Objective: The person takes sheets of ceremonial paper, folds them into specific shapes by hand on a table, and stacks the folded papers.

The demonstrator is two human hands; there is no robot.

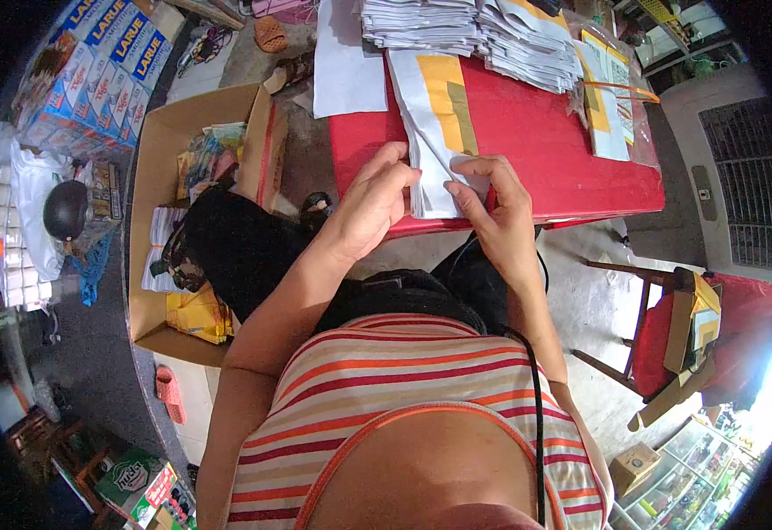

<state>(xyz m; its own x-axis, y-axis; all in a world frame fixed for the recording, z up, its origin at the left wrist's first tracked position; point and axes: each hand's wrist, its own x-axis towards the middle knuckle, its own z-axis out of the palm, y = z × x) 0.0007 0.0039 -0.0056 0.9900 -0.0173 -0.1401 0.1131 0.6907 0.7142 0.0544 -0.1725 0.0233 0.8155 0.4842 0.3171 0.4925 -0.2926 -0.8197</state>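
Observation:
A long folded paper [434,106], white with a yellow band, lies on the red table [527,132] and reaches its near edge. My left hand [372,203] holds the paper's left edge near its lower end, with curled fingers against the side. On the right, my right hand [498,208] pinches a lifted flap of the same paper between thumb and forefinger. Two stacks of folded white papers [421,31] stand at the table's far side. A loose white sheet [349,71] hangs over the left corner.
A clear plastic bag with yellow-and-white papers [611,106] lies at the table's right end. To my left stands an open cardboard box [152,146] holding paper bundles and yellow packets. Beer cartons [107,71] are stacked beyond it. A wooden chair [655,336] stands at the right.

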